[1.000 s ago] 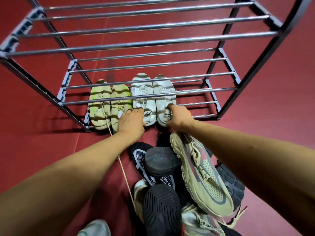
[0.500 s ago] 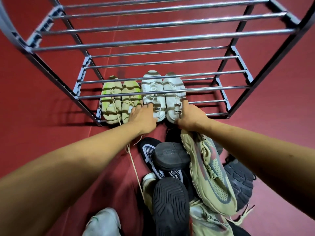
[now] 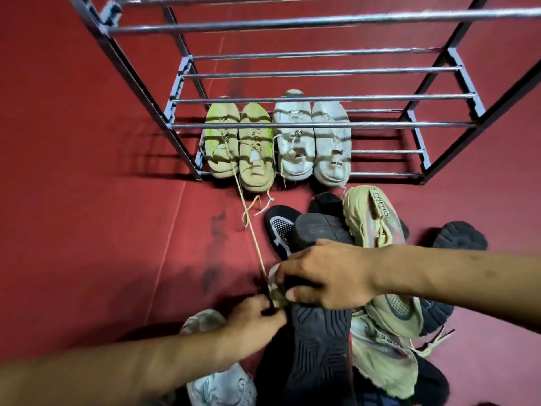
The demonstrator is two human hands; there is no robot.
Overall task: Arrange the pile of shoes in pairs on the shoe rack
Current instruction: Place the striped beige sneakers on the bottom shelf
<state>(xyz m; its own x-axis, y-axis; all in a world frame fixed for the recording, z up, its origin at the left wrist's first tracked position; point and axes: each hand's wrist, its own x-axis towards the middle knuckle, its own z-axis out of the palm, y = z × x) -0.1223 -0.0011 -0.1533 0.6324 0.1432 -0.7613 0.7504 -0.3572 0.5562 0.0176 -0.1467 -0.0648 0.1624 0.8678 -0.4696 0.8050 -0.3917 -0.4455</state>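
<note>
The metal shoe rack [image 3: 322, 124] stands ahead on the red floor. Its bottom shelf holds a yellow-green and beige pair [image 3: 238, 145] and a white pair [image 3: 313, 142], side by side. The pile [image 3: 377, 230] of black and beige shoes lies in front of the rack. My right hand [image 3: 328, 273] reaches across it and grips the toe end of a black shoe [image 3: 319, 347] lying sole up. My left hand [image 3: 254, 320] pinches the toe of a pale shoe [image 3: 276, 291] wedged beside that black one; most of this shoe is hidden.
A long loose lace [image 3: 251, 230] runs from the yellow-green shoe down to my hands. A white shoe [image 3: 218, 386] lies by my left forearm. The right half of the bottom shelf [image 3: 386, 162] holds no shoes. Upper rack bars [image 3: 322, 23] cross overhead.
Both hands have left the heels of the white pair on the bottom shelf and pulled back to the pile, where they now hold shoes. The view has tilted down and back.
</note>
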